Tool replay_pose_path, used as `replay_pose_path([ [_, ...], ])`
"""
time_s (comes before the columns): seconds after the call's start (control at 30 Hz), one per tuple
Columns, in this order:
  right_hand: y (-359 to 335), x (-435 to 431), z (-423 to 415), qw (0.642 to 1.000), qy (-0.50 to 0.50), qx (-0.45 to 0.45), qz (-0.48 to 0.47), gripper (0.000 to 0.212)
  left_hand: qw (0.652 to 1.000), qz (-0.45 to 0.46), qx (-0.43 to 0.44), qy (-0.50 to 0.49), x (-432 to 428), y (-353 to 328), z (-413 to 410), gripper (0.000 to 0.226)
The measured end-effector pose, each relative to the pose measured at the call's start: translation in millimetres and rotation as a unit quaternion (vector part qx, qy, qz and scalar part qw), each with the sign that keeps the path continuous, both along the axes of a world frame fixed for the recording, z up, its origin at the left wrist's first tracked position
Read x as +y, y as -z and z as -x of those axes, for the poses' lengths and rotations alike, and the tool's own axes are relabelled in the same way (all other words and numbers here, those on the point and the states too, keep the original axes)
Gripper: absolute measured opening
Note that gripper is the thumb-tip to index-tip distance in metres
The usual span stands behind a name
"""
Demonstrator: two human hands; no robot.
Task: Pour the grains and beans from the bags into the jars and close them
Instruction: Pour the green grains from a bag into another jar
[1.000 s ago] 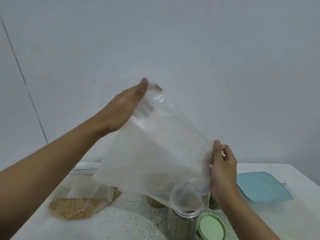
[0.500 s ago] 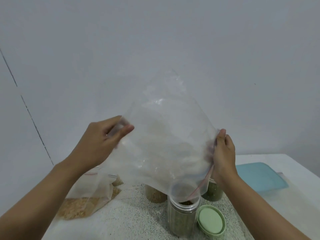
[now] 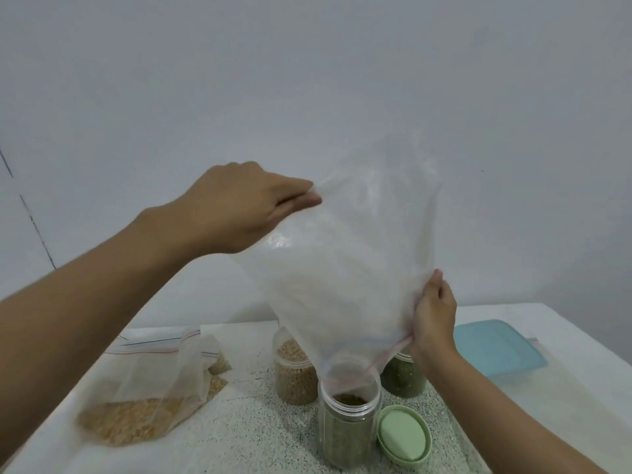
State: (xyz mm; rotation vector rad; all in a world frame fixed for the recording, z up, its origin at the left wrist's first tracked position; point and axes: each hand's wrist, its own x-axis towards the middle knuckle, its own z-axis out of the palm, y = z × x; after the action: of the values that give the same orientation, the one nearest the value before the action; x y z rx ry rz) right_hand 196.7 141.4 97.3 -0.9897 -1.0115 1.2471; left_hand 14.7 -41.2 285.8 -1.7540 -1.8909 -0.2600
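Observation:
I hold a clear, nearly empty zip bag (image 3: pixel 349 275) upside down, its mouth in the open top of a clear jar (image 3: pixel 349 425) filled with green beans. My left hand (image 3: pixel 246 206) pinches the bag's raised bottom edge. My right hand (image 3: pixel 432 319) grips the bag's side near the red zip strip. The jar's light green lid (image 3: pixel 403 437) lies upside down to the right of it. Behind stand a jar of tan grains (image 3: pixel 294 374) and a jar of dark green beans (image 3: pixel 403 378), partly hidden by the bag.
On the left of the speckled table (image 3: pixel 239 436) lies a zip bag (image 3: pixel 147 401) with yellow-brown grains in it. A flat blue lid (image 3: pixel 499 350) rests at the right on the white surface. A plain grey wall stands behind.
My left hand dropped lower on the bag's edge, then rose and moved right, pulling the bag's bottom up. My right hand stayed at the bag's mouth side over the jar.

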Motion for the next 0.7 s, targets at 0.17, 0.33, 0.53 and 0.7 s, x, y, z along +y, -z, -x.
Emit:
replay_pose_path([
  [0.17,-4,0,-6,1.0,0.007,-0.011,-0.017,0.045,0.999,0.032,-0.026,0.015,5,7,0,0.054],
  [0.33,-9,2,-12,0.998,0.015,-0.043,-0.052,0.049,0.999,0.019,-0.033,-0.01,5,1,5,0.059],
  [0.53,-3,-2,-12,0.996,0.014,-0.057,-0.063,0.053,0.994,0.049,-0.101,0.0,2,2,17,0.068],
  [0.7,-6,-1,-7,0.996,0.006,-0.06,-0.069,0.054,0.929,0.114,-0.345,0.069,-13,12,31,0.057],
])
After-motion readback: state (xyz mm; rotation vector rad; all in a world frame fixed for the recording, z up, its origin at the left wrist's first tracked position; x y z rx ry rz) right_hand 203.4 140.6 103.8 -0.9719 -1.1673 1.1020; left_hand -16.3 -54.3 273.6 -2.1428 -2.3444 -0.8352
